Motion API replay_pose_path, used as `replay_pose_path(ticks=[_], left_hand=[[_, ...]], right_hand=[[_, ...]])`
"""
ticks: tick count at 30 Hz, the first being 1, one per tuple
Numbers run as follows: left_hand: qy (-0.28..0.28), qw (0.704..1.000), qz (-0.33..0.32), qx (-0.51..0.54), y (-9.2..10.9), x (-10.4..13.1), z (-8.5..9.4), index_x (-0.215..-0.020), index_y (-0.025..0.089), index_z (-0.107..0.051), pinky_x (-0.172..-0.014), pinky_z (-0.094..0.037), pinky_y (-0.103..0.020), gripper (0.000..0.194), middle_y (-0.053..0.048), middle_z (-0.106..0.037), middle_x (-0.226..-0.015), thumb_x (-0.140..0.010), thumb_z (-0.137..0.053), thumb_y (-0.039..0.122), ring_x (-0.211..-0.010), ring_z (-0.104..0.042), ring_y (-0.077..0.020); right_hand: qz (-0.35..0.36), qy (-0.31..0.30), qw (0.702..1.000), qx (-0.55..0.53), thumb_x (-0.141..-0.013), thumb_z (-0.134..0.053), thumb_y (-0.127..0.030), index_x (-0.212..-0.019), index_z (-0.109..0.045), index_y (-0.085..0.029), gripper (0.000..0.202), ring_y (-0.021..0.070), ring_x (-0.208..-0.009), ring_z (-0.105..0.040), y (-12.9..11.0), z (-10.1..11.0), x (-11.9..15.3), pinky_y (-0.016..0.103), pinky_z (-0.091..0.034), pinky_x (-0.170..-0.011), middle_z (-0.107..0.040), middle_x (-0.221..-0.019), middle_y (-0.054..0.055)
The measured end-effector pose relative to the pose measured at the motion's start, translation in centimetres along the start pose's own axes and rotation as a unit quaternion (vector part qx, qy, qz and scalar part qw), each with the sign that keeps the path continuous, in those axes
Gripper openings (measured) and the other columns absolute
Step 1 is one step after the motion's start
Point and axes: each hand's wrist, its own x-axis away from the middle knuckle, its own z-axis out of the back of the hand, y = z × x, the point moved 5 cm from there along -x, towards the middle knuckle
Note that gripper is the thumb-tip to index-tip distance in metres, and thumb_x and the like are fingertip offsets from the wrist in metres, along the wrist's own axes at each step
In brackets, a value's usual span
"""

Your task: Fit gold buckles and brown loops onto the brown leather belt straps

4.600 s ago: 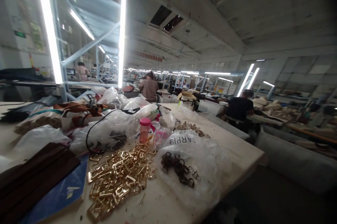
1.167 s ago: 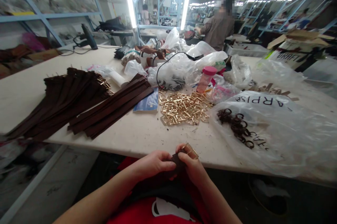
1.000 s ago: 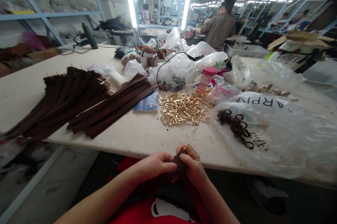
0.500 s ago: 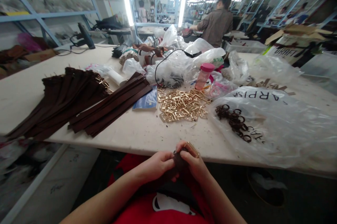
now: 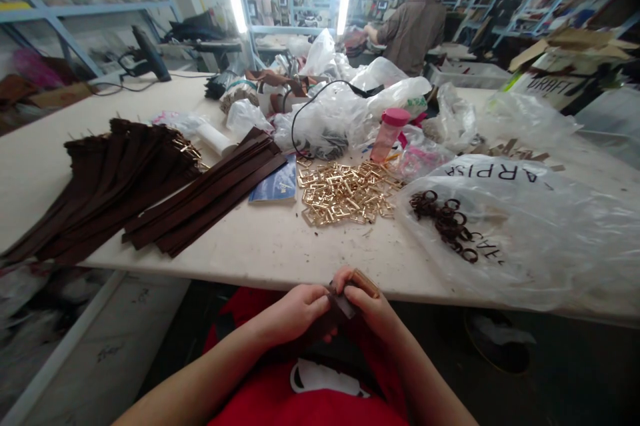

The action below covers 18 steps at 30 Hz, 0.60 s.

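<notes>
Just off the table's front edge, my left hand (image 5: 301, 309) is closed on a dark brown strap (image 5: 342, 305). My right hand (image 5: 369, 303) pinches the same strap from the other side, and a gold rectangular buckle (image 5: 367, 283) sits at its fingers. The strap bends between the two hands; much of it is hidden by them and by the dark area below. Beyond my hands, a heap of similar gold buckles (image 5: 347, 193) lies on the table. To its left is a stack of dark brown straps (image 5: 210, 193).
A larger strap bundle (image 5: 115, 179) with buckled ends lies far left. A blue booklet (image 5: 275, 181) and a pink-lidded bottle (image 5: 389, 135) flank the buckles. At right, a plastic bag (image 5: 520, 233) holds dark rings (image 5: 445, 226). A person (image 5: 415, 19) stands beyond the bags.
The strap between my hands has turned, now showing a flat end. My hands stay nearly in place. The view has shifted slightly.
</notes>
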Motion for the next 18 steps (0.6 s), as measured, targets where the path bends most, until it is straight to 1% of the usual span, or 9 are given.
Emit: replay_pose_path(ticks=[3,6,10,15,18], left_hand=[[-0.033,0.999,-0.005,0.009,0.2,0.1,0.1,-0.077,0.013,-0.056,-0.057,-0.045,-0.022,0.023,-0.002,-0.062,-0.067,-0.079,-0.043,0.032,-0.059,-0.059,-0.0127],[-0.075,0.997,0.002,0.029,0.0,0.0,0.2,-0.079,0.013,-0.058,-0.061,-0.045,-0.022,0.017,-0.002,-0.063,-0.071,-0.076,-0.047,0.026,-0.063,-0.059,-0.0123],[-0.093,0.994,0.02,0.06,-0.4,-0.2,0.3,-0.08,0.013,-0.056,-0.06,-0.045,-0.022,0.017,-0.003,-0.063,-0.073,-0.077,-0.049,0.029,-0.061,-0.059,-0.0114],[-0.11,0.99,0.03,0.085,-0.3,-0.3,0.1,-0.083,0.014,-0.055,-0.056,-0.044,-0.021,0.022,-0.001,-0.063,-0.07,-0.076,-0.053,0.035,-0.057,-0.058,-0.0098],[-0.117,0.986,0.05,0.104,-0.5,-0.1,-0.1,-0.081,0.013,-0.056,-0.054,-0.044,-0.02,0.024,-0.001,-0.063,-0.068,-0.074,-0.057,0.036,-0.053,-0.057,-0.0091]], right_hand=[[0.007,0.02,0.998,0.066,-0.074,-0.047,-0.02,-0.074,-0.056,-0.021,0.008,0.0133,-0.06,-0.044,-0.1,0.2,0.0,0.026,-0.035,-0.057,-0.049,-0.064,-0.002],[0.009,0.034,0.995,0.094,-0.076,-0.047,-0.021,-0.076,-0.055,-0.021,0.008,0.0124,-0.058,-0.044,0.2,0.4,0.2,0.025,-0.035,-0.056,-0.049,-0.064,-0.003],[-0.012,0.039,0.996,0.079,-0.078,-0.047,-0.024,-0.079,-0.055,-0.02,0.008,0.0126,-0.06,-0.044,0.7,0.7,0.2,0.025,-0.035,-0.055,-0.049,-0.066,-0.002],[-0.03,0.059,0.997,0.047,-0.079,-0.048,-0.027,-0.078,-0.054,-0.02,0.009,0.0123,-0.063,-0.045,0.8,1.1,0.3,0.024,-0.036,-0.058,-0.049,-0.067,-0.003],[-0.039,0.049,0.998,0.031,-0.08,-0.047,-0.028,-0.079,-0.052,-0.02,0.01,0.012,-0.064,-0.046,0.8,0.9,0.4,0.023,-0.038,-0.059,-0.05,-0.07,-0.002]])
